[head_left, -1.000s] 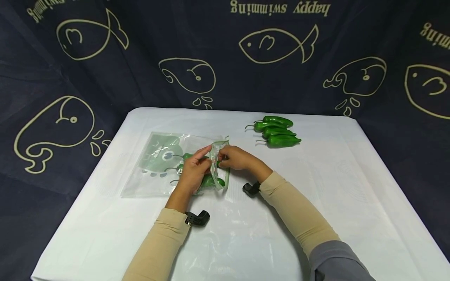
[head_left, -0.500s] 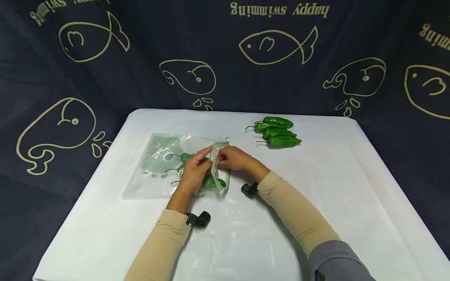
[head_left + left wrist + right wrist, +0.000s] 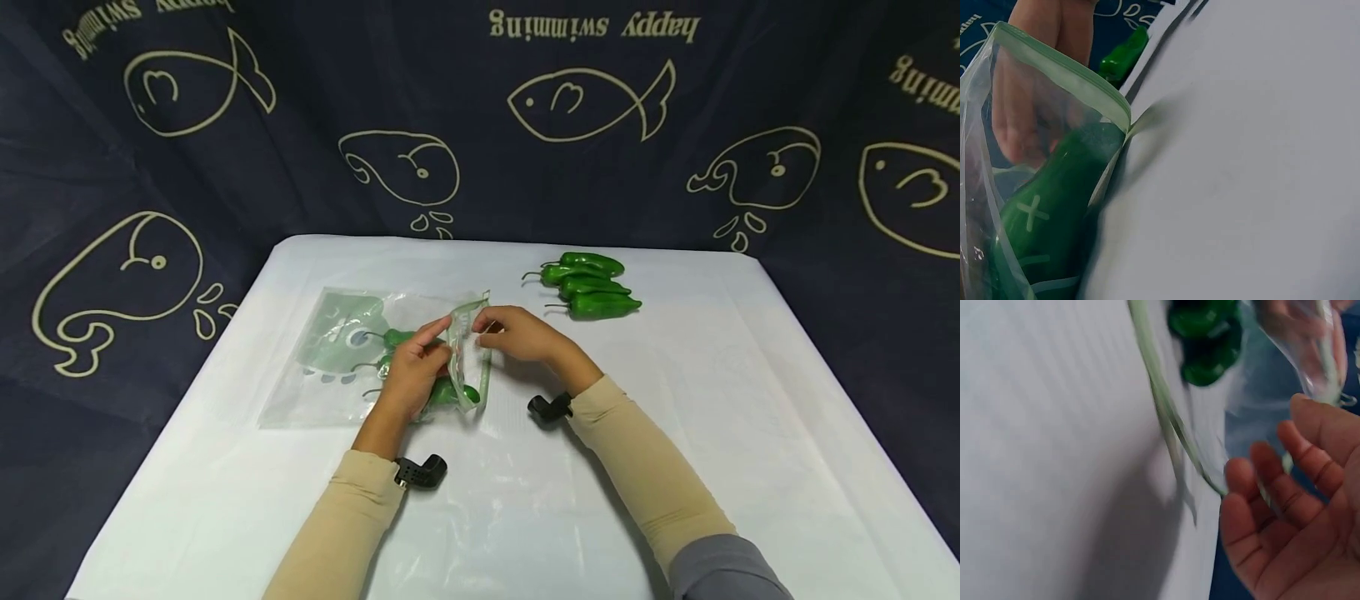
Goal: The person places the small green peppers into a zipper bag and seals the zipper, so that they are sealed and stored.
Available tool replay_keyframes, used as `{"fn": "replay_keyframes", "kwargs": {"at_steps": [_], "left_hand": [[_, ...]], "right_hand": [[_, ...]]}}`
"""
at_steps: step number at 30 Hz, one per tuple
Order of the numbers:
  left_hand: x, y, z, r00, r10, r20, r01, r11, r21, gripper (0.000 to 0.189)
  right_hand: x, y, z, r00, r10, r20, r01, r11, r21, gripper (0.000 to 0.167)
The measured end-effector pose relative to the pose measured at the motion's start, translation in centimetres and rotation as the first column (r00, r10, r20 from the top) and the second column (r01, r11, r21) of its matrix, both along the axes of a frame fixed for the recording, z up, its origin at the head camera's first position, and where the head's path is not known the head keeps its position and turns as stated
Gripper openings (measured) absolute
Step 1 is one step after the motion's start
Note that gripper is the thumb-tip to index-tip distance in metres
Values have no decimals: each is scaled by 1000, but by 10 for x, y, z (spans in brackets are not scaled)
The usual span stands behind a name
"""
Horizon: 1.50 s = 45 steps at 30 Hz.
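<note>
A clear zip bag (image 3: 292,400) with a green-edged mouth and a printed green figure lies left of the table's middle, its mouth facing right. Several green peppers (image 3: 455,392) lie inside, stems to the left; one pepper (image 3: 1054,206) fills much of the bag in the left wrist view. My left hand (image 3: 411,373) holds up the top layer near the mouth, partly covering the peppers. Just at the mouth is my right hand (image 3: 517,333), fingers loosely bent and holding nothing; the right wrist view shows its relaxed fingers (image 3: 1285,494) beside the bag's green rim (image 3: 1160,387).
Several more green peppers (image 3: 592,287) lie in a row at the back right of the white table (image 3: 675,417). A dark cloth (image 3: 465,75) with fish drawings hangs behind the table. Each wrist carries a black camera (image 3: 422,472).
My right hand has drawn back slightly to the right from the bag's mouth and its fingers have loosened. The left hand keeps its hold on the bag.
</note>
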State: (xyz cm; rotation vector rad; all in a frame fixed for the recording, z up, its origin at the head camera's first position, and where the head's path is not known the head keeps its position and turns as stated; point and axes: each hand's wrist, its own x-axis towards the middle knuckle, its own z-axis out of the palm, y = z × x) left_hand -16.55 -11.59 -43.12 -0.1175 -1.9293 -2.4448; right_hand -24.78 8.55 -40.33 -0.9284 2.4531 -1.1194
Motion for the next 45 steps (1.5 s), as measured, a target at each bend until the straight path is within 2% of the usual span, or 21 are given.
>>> {"fn": "replay_keyframes", "kwargs": {"at_steps": [4, 11, 15, 21, 27, 32, 38, 45], "left_hand": [[-1, 0, 0, 1000, 0, -4, 0, 1000, -2, 52], [-1, -1, -1, 1000, 14, -1, -14, 1000, 1, 52], [-1, 0, -2, 1000, 15, 9, -15, 1000, 9, 53], [-1, -1, -2, 1000, 22, -3, -22, 1000, 5, 53], [-1, -1, -4, 999, 24, -37, -24, 1000, 8, 52], [-1, 0, -3, 1000, 23, 0, -23, 1000, -5, 52], [0, 1, 1, 1000, 19, 23, -19, 1000, 5, 52], [-1, 1, 0, 1000, 15, 22, -16, 1000, 8, 52]], "right_hand": [[3, 16, 9, 998, -55, -44, 53, 998, -41, 21], [2, 46, 20, 986, -161, -50, 158, 986, -55, 22], [0, 69, 24, 973, -198, -119, 197, 980, -24, 24], [-5, 110, 23, 946, -205, -252, 229, 971, 72, 30], [-9, 151, 18, 933, -218, -285, 271, 949, 162, 35], [-13, 176, 16, 928, -219, -303, 287, 936, 203, 39], [-19, 191, 10, 922, -220, -319, 297, 930, 216, 38], [-27, 198, 0, 916, -197, -349, 285, 932, 222, 38]]}}
